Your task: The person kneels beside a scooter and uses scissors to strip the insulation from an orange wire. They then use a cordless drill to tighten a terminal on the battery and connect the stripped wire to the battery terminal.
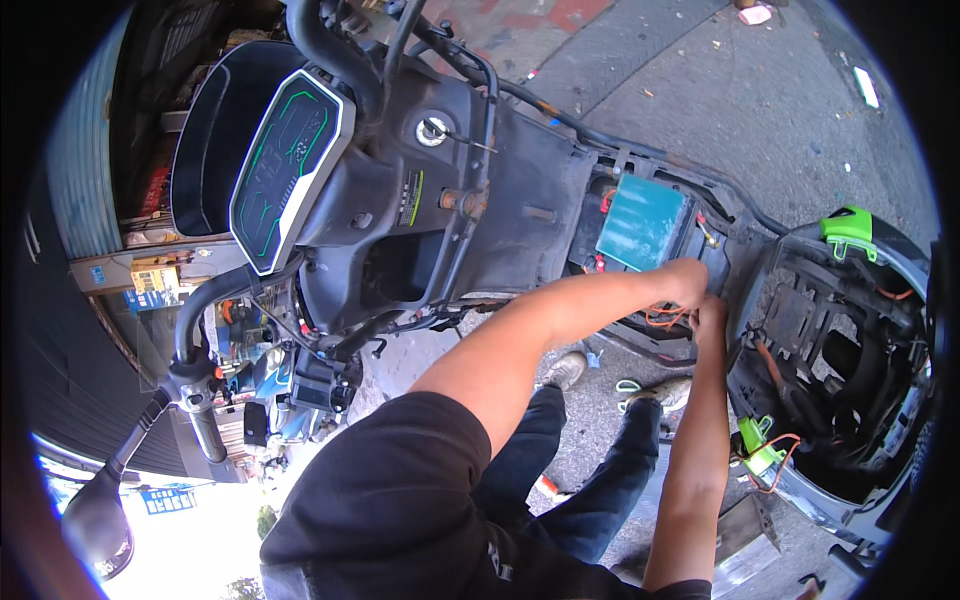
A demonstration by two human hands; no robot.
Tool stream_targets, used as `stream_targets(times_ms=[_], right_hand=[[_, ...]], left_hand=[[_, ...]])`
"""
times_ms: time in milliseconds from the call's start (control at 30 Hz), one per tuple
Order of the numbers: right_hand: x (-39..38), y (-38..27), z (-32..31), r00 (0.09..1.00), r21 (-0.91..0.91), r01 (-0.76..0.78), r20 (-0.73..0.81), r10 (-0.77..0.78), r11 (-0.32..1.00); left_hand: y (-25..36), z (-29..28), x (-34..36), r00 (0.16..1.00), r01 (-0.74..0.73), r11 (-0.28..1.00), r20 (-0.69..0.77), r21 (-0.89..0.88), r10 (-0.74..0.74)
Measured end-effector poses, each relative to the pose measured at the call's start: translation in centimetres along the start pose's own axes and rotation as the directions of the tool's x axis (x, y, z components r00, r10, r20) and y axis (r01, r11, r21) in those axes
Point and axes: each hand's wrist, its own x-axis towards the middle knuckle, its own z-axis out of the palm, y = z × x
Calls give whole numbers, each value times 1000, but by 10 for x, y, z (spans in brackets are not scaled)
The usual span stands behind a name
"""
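My left hand and my right hand meet at the near edge of an electric scooter's open battery bay. Both are closed, their fingertips close together and partly hidden, so what they pinch cannot be made out. Thin orange wires loop right beside the fingers. Next to my left hand lies a teal battery, a block with pale scuffs on top. A red terminal lead shows at its near left corner, and another lead with a metal end lies along its right side.
At the left are the scooter's dashboard, handlebar grip, mirror and a key in the ignition. The opened rear body, with bright green clips, stands at the right. My shoes are on the pavement below.
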Motion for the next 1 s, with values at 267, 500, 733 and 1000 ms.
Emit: stream_targets(times_ms=[267, 500, 733, 1000], right_hand=[[-20, -1, 5, 1000, -99, 10, -7, -11, 995], [-24, -2, 11, 996, -147, 34, -82, -47, 989], [-26, 2, 12, 991, -111, 91, -87, -101, 990], [48, 39, -5, 943, -715, 169, -83, -322, 678]], left_hand=[[-27, 28, 52, 812, 583, 550, 443, -598, -379], [-37, 60, 85, 778, 628, 455, 506, -631, -372], [-43, 74, 93, 767, 641, 486, 513, -594, -385], [-16, 39, 47, 919, 395, 810, 167, -434, -358]])
